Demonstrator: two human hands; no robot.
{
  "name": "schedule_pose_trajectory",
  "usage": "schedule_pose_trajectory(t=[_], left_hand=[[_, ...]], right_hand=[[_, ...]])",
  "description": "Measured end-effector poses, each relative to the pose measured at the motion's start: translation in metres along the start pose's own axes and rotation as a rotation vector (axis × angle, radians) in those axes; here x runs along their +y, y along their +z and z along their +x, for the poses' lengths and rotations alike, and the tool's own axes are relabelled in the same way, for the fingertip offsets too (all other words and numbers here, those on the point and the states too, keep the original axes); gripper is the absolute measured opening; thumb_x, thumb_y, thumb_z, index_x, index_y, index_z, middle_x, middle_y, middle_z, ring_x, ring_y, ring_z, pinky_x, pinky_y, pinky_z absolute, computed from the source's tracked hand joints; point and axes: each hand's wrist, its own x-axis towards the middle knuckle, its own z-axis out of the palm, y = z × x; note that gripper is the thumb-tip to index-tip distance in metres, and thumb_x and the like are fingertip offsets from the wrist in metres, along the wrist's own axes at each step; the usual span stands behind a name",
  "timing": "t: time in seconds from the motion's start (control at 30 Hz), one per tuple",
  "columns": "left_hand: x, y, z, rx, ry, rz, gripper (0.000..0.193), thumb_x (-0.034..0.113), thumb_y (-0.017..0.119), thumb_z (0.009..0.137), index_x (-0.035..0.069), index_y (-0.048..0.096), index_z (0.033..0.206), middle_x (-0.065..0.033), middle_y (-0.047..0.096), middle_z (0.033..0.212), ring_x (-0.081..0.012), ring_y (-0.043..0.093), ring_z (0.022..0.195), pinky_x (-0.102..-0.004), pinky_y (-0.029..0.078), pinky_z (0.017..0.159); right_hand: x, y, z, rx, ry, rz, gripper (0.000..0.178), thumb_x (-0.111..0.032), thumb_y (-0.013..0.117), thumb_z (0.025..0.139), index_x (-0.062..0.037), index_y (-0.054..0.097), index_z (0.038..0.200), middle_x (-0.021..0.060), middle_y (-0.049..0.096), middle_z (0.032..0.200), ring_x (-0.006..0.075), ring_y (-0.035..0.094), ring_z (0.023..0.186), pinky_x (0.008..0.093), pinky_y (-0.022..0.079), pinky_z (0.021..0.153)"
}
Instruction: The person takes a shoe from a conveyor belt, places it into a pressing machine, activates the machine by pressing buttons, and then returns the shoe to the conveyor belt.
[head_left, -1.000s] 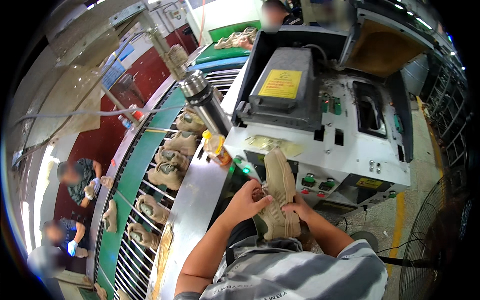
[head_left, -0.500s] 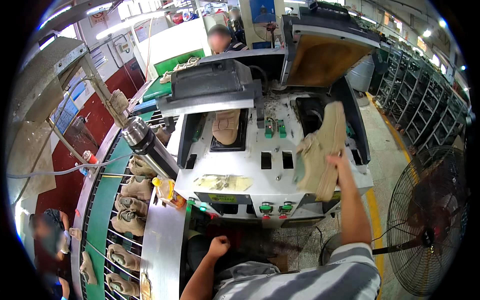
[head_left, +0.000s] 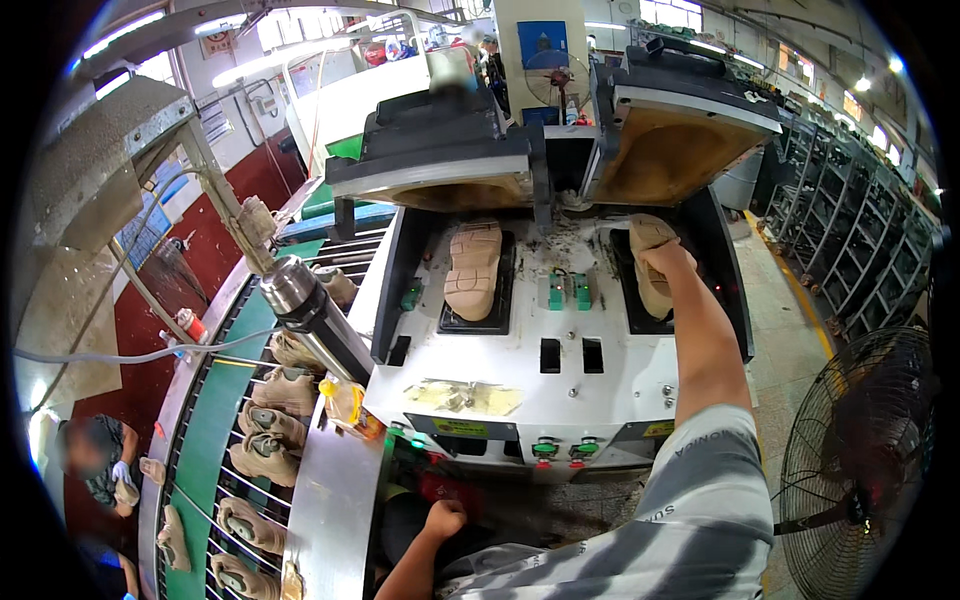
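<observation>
Two tan shoes are carried sole up on the white machine (head_left: 490, 355): the left shoe (head_left: 473, 270) is seated near its left edge, the right shoe (head_left: 653, 293) near its right edge, each beneath a raised lid. The right shoe is touched by the right hand (head_left: 671, 259), whose fingers are curled against its sole; whether it is gripped cannot be told. The left hand (head_left: 445, 519) is held low before the machine's front edge, its fingers folded into a loose fist, any contents hidden. A yellow-labelled bottle (head_left: 348, 408) is stood at the desk's (head_left: 335, 500) right edge.
</observation>
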Motion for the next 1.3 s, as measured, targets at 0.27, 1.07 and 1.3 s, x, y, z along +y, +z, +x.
schedule_pose_trajectory(t=[0.27, 1.07, 1.3], left_hand=[[0.012, 0.019, 0.016, -0.122, 0.034, -0.072, 0.015, 0.015, 0.058, 0.066, 0.002, 0.065, 0.067, -0.012, 0.063, 0.064, -0.0229, 0.062, 0.063, -0.035, 0.048, 0.063], [0.064, 0.012, 0.01, 0.006, 0.413, -0.366, 0.003, 0.001, 0.058, 0.074, 0.003, 0.06, 0.075, -0.0068, 0.061, 0.071, -0.0125, 0.058, 0.064, -0.0287, 0.048, 0.059], [-0.115, -0.103, -0.139, 1.05, -0.007, -0.329, 0.011, -0.002, 0.046, 0.067, 0.003, 0.049, 0.058, -0.0026, 0.051, 0.054, -0.0131, 0.049, 0.051, -0.0286, 0.042, 0.049]], right_hand=[[0.04, -0.001, -0.064, 0.099, -0.218, 0.04, 0.079, -0.052, 0.055, 0.085, -0.0049, 0.033, 0.144, 0.0194, 0.045, 0.141, 0.0397, 0.053, 0.119, 0.0449, 0.043, 0.099], [0.16, 0.175, -0.366, 0.07, -0.413, 1.303, 0.015, -0.008, 0.059, 0.08, -0.0073, 0.05, 0.068, 0.0023, 0.048, 0.061, 0.0153, 0.048, 0.055, 0.0286, 0.039, 0.053], [-0.137, 0.12, -0.332, 0.208, -1.086, 0.977, 0.036, -0.009, 0.07, 0.073, -0.0031, 0.056, 0.106, 0.0124, 0.061, 0.099, 0.026, 0.06, 0.09, 0.0352, 0.048, 0.082]])
